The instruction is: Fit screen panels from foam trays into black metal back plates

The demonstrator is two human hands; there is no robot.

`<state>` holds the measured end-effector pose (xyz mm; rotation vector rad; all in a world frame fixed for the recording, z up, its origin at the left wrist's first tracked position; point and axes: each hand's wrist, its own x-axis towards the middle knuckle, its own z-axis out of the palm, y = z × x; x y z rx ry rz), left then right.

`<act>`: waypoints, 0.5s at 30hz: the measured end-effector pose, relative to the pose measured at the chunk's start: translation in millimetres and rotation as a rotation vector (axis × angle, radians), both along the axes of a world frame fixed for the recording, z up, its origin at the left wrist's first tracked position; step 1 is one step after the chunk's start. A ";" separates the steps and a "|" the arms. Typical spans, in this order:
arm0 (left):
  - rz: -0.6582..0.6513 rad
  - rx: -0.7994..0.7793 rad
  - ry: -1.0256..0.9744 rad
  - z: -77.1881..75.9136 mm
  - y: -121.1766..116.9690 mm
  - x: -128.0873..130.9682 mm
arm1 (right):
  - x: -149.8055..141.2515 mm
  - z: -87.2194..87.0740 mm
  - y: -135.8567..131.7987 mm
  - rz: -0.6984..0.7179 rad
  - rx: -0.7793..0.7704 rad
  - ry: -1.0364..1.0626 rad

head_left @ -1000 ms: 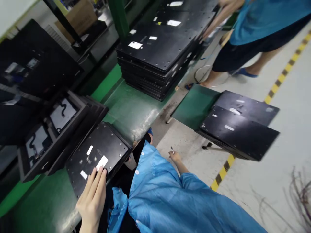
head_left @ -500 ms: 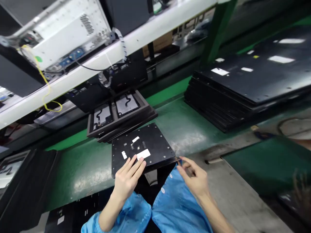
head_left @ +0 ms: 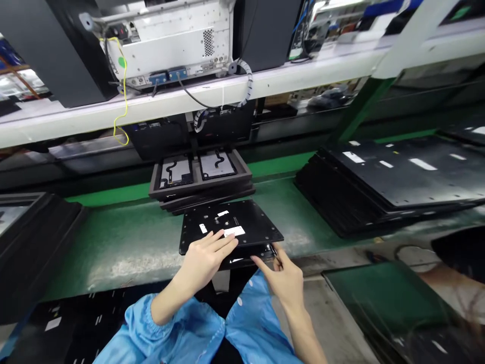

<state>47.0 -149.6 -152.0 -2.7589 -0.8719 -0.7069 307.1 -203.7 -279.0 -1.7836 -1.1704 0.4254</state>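
Note:
A black square panel (head_left: 242,222) with white labels lies at the near edge of the green bench (head_left: 113,242). My left hand (head_left: 206,255) rests flat on the panel's near side, fingers stretched toward a white label. At the panel's near right corner my right hand (head_left: 282,275) has thumb and fingers pinched on a small thin object that I cannot make out. Both arms are in blue sleeves.
Behind the panel stand stacked black trays (head_left: 200,177) holding two parts. A tall stack of large black panels (head_left: 390,182) fills the right of the bench. Another black stack (head_left: 30,237) sits at the left. A white shelf (head_left: 189,96) carries a grey instrument box (head_left: 174,40) with cables.
My view swung from the floor and the right side back to the bench. My right hand came up from beside my leg to the panel's near right corner. The left hand stayed on the panel.

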 end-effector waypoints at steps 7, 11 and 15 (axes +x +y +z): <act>0.002 -0.073 0.014 5.7 1.5 -3.6 | -18.0 11.6 -0.7 -0.051 0.020 -0.067; 0.011 -0.081 -0.002 -0.5 -1.7 -5.8 | 2.2 4.3 -1.4 -0.082 0.163 0.146; 0.008 -0.040 0.010 -12.9 -8.6 -4.4 | 40.5 -13.1 -2.1 -0.249 0.249 0.322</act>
